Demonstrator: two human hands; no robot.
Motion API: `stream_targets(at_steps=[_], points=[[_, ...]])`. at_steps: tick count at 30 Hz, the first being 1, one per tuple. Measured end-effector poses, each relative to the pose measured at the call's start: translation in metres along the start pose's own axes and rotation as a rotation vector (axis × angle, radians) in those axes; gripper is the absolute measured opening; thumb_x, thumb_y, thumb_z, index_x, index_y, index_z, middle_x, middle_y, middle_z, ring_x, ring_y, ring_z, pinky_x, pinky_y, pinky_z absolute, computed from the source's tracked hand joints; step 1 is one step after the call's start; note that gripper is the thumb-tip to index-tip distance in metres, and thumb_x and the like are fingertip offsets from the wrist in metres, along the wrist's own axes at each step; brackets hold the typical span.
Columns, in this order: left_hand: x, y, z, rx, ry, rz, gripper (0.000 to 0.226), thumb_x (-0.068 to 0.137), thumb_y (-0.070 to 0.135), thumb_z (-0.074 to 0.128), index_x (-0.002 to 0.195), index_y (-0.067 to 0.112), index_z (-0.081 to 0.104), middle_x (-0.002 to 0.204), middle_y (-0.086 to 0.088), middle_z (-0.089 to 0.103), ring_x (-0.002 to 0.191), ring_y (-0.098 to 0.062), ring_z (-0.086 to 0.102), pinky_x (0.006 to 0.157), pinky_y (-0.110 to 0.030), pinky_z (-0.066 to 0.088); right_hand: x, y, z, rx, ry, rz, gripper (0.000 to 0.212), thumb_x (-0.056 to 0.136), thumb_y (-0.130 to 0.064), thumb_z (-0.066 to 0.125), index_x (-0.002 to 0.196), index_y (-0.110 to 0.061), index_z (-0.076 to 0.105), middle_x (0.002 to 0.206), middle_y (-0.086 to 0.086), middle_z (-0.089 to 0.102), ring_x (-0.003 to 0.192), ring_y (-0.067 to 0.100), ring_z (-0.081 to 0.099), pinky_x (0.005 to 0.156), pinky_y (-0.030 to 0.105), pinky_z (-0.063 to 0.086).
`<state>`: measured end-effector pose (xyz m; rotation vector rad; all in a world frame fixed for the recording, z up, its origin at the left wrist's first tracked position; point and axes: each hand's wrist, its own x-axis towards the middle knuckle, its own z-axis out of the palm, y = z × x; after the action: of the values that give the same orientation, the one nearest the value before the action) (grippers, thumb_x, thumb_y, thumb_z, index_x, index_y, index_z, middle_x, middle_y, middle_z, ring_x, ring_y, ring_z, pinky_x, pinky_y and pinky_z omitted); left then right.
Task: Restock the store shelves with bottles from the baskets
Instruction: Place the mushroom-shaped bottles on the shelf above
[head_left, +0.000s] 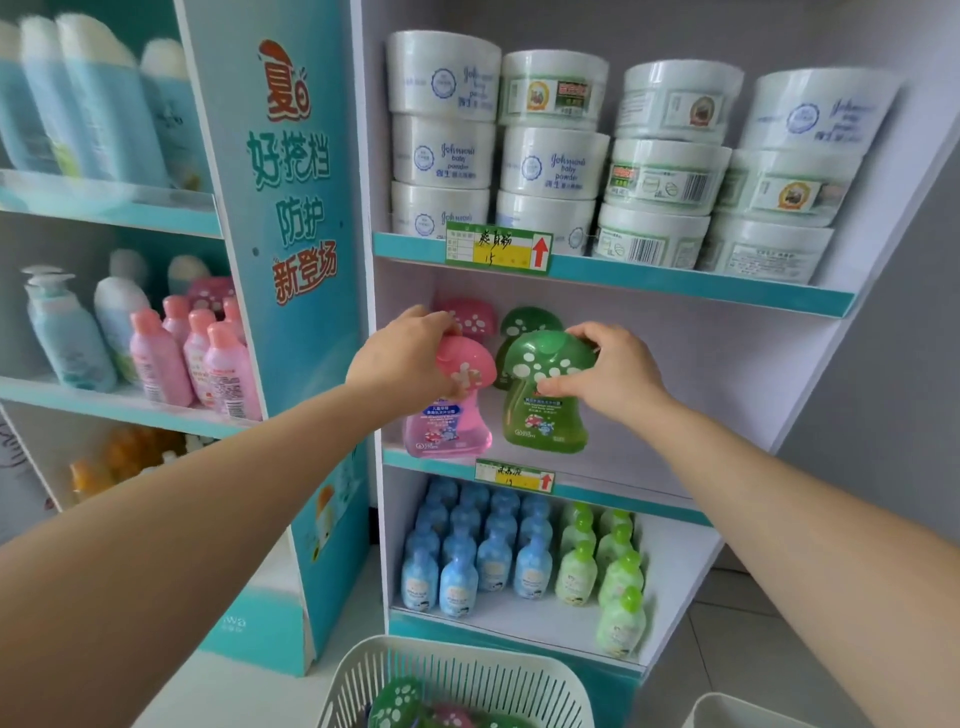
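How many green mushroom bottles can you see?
3 green mushroom bottles: one in the right hand, one behind it on the shelf, one in the basket. More may hide there.

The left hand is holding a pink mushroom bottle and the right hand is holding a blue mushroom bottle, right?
Not quite. The bottle is green, not blue. The head view shows the right hand with a green mushroom bottle in its grip. The rest is right: the left hand is holding a pink mushroom bottle.
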<state>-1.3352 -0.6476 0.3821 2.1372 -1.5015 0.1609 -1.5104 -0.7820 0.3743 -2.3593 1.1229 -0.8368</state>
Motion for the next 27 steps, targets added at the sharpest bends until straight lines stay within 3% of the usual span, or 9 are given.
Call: stream_targets(at_steps=[7, 18, 27], points=[[0.023, -0.006, 0.014, 0.023, -0.015, -0.013, 0.058, 0.071, 0.031, 0.078, 0.123, 0.021, 0.054, 0.109, 0.000, 0.053, 0.096, -0.023, 0.056, 0.080, -0.037, 0.050, 0.034, 0.015, 0.024, -0.046, 0.017, 0.022, 0.079, 0.059, -0.040, 0.087, 0.129, -0.021, 0.057, 0.120, 0.002, 0.060, 0.107, 0.022, 0.056, 0.085, 0.029, 0.044], [0.045, -0.016, 0.029, 0.038, -0.018, -0.026, 0.065, 0.068, 0.033, 0.080, 0.127, 0.022, 0.054, 0.115, -0.003, 0.055, 0.101, -0.026, 0.057, 0.084, -0.037, 0.050, 0.067, 0.025, 0.053, -0.031, -0.016, 0.024, 0.074, 0.065, -0.035, 0.086, 0.130, -0.016, 0.057, 0.127, 0.007, 0.060, 0.113, 0.026, 0.056, 0.091, 0.033, 0.045], [0.050, -0.021, 0.040, 0.039, -0.026, -0.035, 0.067, 0.066, 0.034, 0.083, 0.125, 0.021, 0.055, 0.115, -0.002, 0.057, 0.099, -0.024, 0.057, 0.082, -0.035, 0.049, 0.077, 0.040, 0.063, -0.010, -0.018, 0.098, 0.085, 0.064, -0.035, 0.085, 0.137, -0.014, 0.048, 0.136, 0.007, 0.054, 0.121, 0.026, 0.052, 0.099, 0.034, 0.042]])
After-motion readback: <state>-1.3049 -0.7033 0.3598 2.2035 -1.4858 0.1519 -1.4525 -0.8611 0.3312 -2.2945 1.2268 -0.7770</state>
